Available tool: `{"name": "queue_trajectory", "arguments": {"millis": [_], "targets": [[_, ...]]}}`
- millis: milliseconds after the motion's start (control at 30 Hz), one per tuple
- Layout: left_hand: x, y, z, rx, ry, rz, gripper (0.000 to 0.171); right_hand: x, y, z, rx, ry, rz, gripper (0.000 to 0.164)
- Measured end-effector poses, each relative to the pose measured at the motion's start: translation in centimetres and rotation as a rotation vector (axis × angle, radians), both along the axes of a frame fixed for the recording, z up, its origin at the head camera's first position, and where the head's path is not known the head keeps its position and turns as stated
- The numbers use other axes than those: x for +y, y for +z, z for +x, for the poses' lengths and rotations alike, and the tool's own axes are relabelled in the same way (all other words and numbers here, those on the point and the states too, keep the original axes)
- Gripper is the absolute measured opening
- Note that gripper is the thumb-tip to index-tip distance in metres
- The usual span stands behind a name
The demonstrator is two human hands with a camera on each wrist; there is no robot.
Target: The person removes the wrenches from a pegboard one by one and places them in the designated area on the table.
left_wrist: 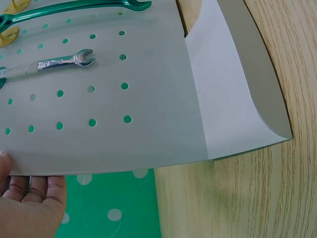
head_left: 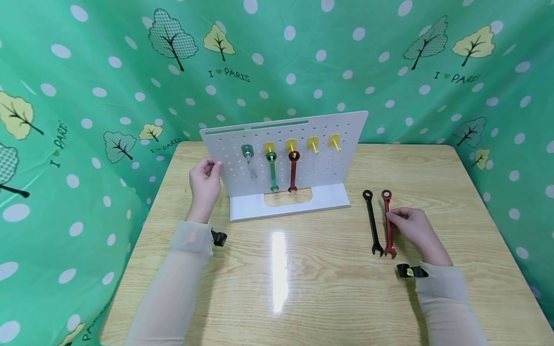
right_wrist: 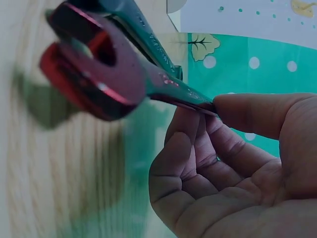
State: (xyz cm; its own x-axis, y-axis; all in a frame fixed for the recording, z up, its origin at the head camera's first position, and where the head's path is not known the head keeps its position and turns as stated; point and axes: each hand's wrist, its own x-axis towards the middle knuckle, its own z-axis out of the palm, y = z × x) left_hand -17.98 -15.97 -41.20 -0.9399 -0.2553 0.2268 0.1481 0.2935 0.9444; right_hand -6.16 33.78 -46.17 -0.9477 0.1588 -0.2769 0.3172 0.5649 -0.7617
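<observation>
Pegboard, head view: the white board (head_left: 227, 161) stands upright on its foot on the worktop (head_left: 333, 293); the left hand (head_left: 205, 185) grips its left edge, probably to steady it.
Hung wrenches, head view: silver (head_left: 249, 163), green (head_left: 272, 174) and dark red (head_left: 293, 173) ones hang by their ring ends, open ends down, so their own weight likely keeps them straight; two yellow hooks (head_left: 313, 145) beside them are bare.
Loose pair, head view: a black wrench (head_left: 372, 223) and a bright red wrench (head_left: 389, 233) lie side by side right of the board, seemingly within easy reach of the right hand (head_left: 415, 229).
Arms, head view: both reach forward, spread well apart.
Board edge, left wrist view: the thumb sits against the front face, the fingers (left_wrist: 55, 191) curled together behind the edge, a hold that appears light.
Red handle, right wrist view: thumb and fingers (right_wrist: 171, 168) pinch the bright red wrench along its shank, near mid-length, perhaps for balance; its open end points back toward the wrist. Whether it is clear of the worktop, I cannot tell.
</observation>
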Motion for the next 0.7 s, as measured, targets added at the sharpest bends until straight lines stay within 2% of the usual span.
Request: {"name": "queue_trajectory", "arguments": {"millis": [700], "targets": [[-0.19, -0.36, -0.17, 0.010, -0.004, -0.004, 0.019, 0.30, -0.56, 0.13, -0.011, 0.043, 0.085, 0.047]]}}
